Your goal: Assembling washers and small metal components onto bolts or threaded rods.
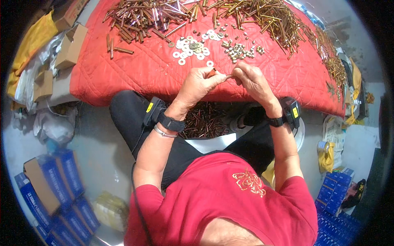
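My left hand (200,85) is closed in a pinch around a short reddish-brown metal tube (211,73), whose end shows above the fingers. Close beside it, my right hand (253,82) pinches a thin metal rod (230,76) that bridges the small gap between both hands. Its far end is hidden by my fingers. Beyond the hands, flat round washers (191,47) lie scattered on the red quilted cloth (135,76). Small brassy nuts (239,52) are heaped just ahead of my right hand.
Reddish-brown tubes (139,16) are piled at the far left of the cloth, brassy rods (271,20) at the far right. Between my legs sits a heap of dark metal pieces (205,121). Blue boxes (57,180) stand on the left floor, and more blue boxes (334,190) on the right.
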`<state>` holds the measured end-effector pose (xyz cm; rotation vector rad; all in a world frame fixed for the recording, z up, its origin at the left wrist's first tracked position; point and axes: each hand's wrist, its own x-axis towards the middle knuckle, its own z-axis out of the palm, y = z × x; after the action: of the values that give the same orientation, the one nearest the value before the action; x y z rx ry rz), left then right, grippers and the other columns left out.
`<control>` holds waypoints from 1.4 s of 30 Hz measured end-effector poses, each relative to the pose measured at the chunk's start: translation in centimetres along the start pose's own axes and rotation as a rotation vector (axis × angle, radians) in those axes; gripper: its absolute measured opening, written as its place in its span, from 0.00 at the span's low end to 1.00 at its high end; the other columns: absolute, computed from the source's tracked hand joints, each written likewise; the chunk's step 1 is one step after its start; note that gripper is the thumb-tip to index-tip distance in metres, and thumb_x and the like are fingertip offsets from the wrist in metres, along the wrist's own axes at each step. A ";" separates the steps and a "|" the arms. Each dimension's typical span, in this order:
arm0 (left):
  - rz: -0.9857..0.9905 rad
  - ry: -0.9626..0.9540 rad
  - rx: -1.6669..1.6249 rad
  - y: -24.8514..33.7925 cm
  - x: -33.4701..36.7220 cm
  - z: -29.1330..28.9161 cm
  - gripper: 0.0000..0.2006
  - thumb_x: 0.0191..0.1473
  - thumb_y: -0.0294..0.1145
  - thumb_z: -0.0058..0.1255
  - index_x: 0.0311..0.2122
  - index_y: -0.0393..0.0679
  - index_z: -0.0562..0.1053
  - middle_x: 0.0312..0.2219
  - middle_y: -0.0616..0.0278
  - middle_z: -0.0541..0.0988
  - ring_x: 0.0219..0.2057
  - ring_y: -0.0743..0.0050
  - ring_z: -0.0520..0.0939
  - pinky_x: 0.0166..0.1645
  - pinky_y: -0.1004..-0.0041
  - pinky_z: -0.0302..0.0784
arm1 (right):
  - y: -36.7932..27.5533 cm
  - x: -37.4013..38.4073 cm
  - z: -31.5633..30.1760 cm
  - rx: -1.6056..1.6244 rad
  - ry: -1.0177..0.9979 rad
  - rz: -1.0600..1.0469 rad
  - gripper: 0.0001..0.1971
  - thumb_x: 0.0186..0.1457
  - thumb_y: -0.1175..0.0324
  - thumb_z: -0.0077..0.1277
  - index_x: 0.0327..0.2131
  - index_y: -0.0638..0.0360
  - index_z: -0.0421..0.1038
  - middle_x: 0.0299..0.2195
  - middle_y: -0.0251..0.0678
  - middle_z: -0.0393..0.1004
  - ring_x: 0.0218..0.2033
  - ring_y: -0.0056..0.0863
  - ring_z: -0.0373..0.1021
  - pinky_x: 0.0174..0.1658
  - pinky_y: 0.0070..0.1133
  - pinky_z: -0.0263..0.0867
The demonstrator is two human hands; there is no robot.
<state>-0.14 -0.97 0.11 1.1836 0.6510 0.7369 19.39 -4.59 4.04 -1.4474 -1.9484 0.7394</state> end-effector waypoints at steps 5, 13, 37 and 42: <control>0.215 0.035 0.429 -1.0 0.3 -0.1 0.08 0.50 0.35 0.54 0.26 0.42 0.75 0.15 0.79 0.66 0.17 0.93 0.60 0.21 0.85 0.53 | 1.0 0.2 -1.2 0.403 -0.365 0.579 0.23 0.62 0.53 0.32 0.32 0.63 0.70 0.25 0.29 0.71 0.24 0.18 0.65 0.28 0.16 0.62; -0.066 0.037 -0.129 -0.8 0.8 -0.2 0.08 0.50 0.35 0.54 0.27 0.42 0.75 0.16 0.76 0.68 0.16 0.91 0.62 0.20 0.85 0.53 | 0.8 0.8 1.7 0.125 0.173 -0.103 0.17 0.51 0.80 0.46 0.46 0.59 0.66 0.31 0.33 0.67 0.31 0.19 0.65 0.34 0.19 0.63; -0.076 0.005 -0.224 -1.3 1.1 -0.3 0.08 0.51 0.34 0.53 0.28 0.39 0.75 0.18 0.74 0.70 0.17 0.91 0.63 0.21 0.86 0.55 | -0.2 1.0 2.5 0.102 0.263 0.077 0.17 0.55 0.75 0.46 0.49 0.58 0.63 0.22 0.32 0.65 0.22 0.17 0.63 0.28 0.16 0.62; -0.091 0.021 -0.239 -1.0 0.9 -0.3 0.08 0.51 0.34 0.53 0.28 0.40 0.74 0.20 0.74 0.72 0.17 0.92 0.63 0.20 0.87 0.54 | 0.4 0.6 3.0 0.194 0.309 -0.056 0.19 0.53 0.77 0.47 0.51 0.57 0.62 0.23 0.33 0.66 0.22 0.18 0.64 0.28 0.17 0.63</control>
<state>0.36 -0.29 -1.04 0.9226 0.6117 0.7289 17.29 -4.13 1.88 -1.2992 -1.6286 0.6188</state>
